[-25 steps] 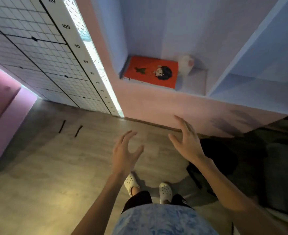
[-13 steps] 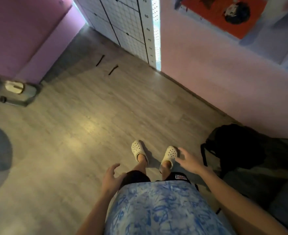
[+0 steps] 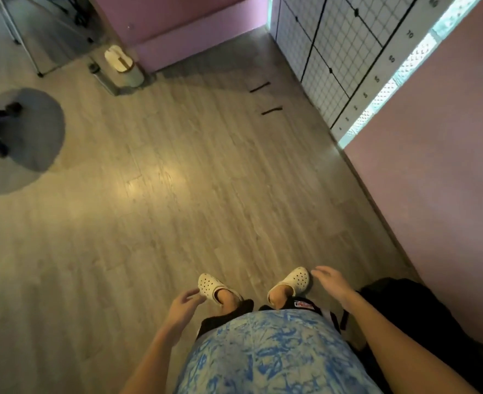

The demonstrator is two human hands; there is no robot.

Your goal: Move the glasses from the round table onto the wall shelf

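Observation:
My left hand [image 3: 182, 307] hangs low at my side, fingers loosely apart, holding nothing. My right hand [image 3: 331, 281] is out beside my right foot, fingers spread and empty. Both hover over the wooden floor [image 3: 177, 194] near my white clogs [image 3: 295, 278]. No glasses show in this view, and neither the wall shelf nor a table top with glasses is in sight. A dark round shape [image 3: 21, 143] lies at the far left with black legs over it; I cannot tell whether it is the round table.
A pink wall [image 3: 433, 180] runs along the right, with a white grid panel [image 3: 334, 52] and a height ruler beside it. A black bag [image 3: 405, 308] sits by my right leg. A white bin [image 3: 120, 65] stands at the back left by a pink partition.
The view has swung left and down, away from the shelf with the red book. Both hands have dropped from chest height to beside my legs, still empty.

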